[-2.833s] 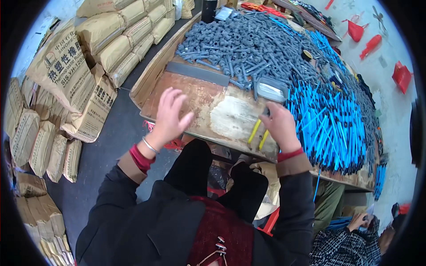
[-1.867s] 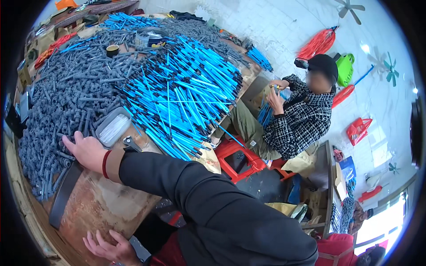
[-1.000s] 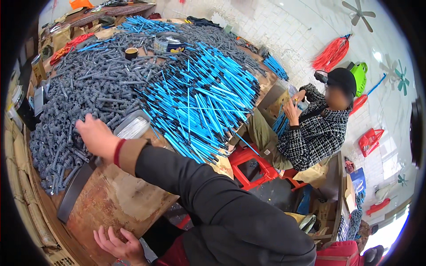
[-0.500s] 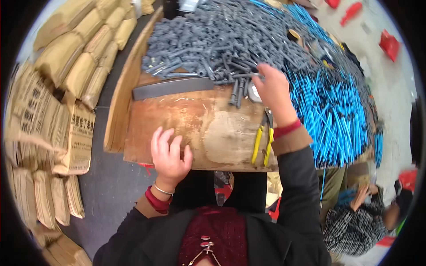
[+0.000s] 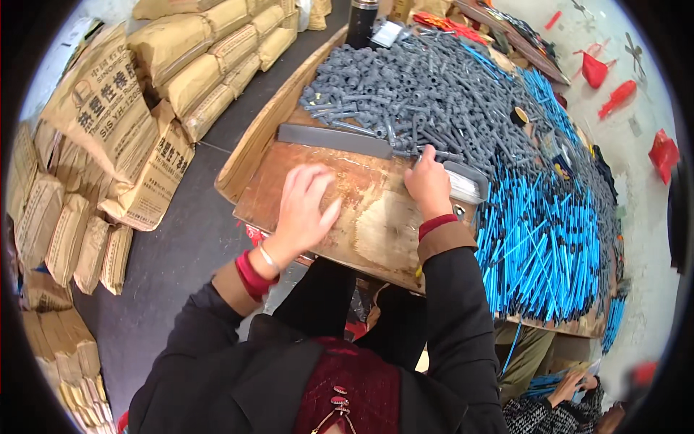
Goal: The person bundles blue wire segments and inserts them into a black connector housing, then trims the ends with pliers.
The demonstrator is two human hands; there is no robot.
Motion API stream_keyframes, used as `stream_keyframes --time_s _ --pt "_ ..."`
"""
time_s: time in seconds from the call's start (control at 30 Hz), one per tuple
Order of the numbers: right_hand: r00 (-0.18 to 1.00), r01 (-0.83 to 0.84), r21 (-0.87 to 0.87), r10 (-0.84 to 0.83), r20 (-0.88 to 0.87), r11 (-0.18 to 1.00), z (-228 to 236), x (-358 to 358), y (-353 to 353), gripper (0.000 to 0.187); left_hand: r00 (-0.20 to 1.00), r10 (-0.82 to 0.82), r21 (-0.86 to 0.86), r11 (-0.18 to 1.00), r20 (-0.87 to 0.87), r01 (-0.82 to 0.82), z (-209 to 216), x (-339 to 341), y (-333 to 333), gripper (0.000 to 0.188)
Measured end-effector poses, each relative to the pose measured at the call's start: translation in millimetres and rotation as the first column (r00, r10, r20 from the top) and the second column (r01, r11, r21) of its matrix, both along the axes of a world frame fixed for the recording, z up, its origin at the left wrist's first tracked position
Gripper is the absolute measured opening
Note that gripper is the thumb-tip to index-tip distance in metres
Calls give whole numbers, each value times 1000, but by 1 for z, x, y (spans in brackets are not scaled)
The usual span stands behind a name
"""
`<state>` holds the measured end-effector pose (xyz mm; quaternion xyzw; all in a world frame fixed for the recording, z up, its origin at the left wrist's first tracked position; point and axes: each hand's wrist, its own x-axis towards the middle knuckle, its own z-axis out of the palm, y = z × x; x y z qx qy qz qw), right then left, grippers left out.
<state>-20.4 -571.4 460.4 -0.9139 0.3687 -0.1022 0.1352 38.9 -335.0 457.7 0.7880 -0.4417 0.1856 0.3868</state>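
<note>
My left hand hovers over the left part of the wooden board, fingers spread and slightly blurred, holding nothing. At the near edge of a heap of grey plastic tube-like parts, my right hand has its thumb and forefinger bent together. What they pinch is hard to make out; a small dark bit shows by the fingertips. Left of that hand lies a long grey flat strip. Just right of it sits a small grey tray with whitish contents. The yellow-handled pliers are mostly hidden beneath my right wrist.
Blue rods with black ends are piled at right. A dark flask stands at the far left corner. Stacked brown paper sacks line the left side. Another person's hands show at lower right. A wooden rim borders the board.
The whole view has shifted. My left hand has risen and moved farther over the board. My right hand has drawn back slightly from the heap, and its arm now covers most of the pliers.
</note>
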Motion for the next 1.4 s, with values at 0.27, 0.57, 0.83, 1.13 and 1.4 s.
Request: stream_keyframes --time_s 0.27,0.57,0.83,1.13,1.4 --pt "999 28 -117 -25 26 993 -23 2 4 30 998 27 297 955 -57 -8 -5 99 -95 40" --pt "993 -92 -175 78 -86 980 -3 -10 5 15 970 22 314 948 -243 57 -20 101 -110 38" --pt "931 -139 -166 186 314 976 52 -4 -14 43 998 -54 188 980 -44 61 -29 103 -101 30" --pt "751 -254 -301 384 537 919 69 -37 34 47 290 -617 -682 673 -731 -286 121 127 -81 21" --pt "818 -229 -213 306 487 950 61 -112 83 41 900 -430 -231 885 -73 404 111 7 -92 26"
